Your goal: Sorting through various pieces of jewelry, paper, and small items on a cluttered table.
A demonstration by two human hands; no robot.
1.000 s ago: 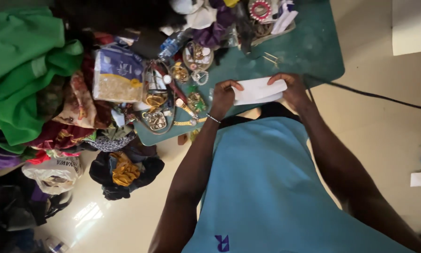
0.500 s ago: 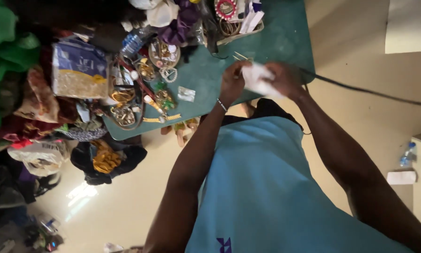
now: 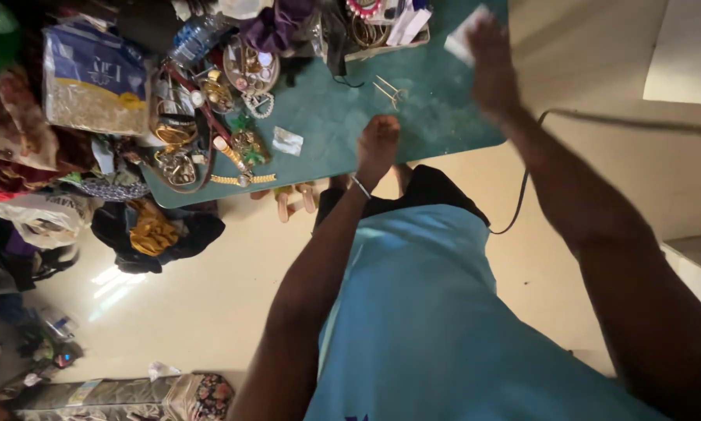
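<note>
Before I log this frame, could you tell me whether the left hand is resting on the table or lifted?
Resting: the left hand lies fingers-down on the green table, empty.

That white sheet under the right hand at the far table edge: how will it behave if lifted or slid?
The white sheet looks thin and flat, so it is probably light and floppy, bending when lifted by one corner. It lies on the smooth green table, so a push would likely slide it easily. The right hand is blurred over it; grip cannot be judged.
</note>
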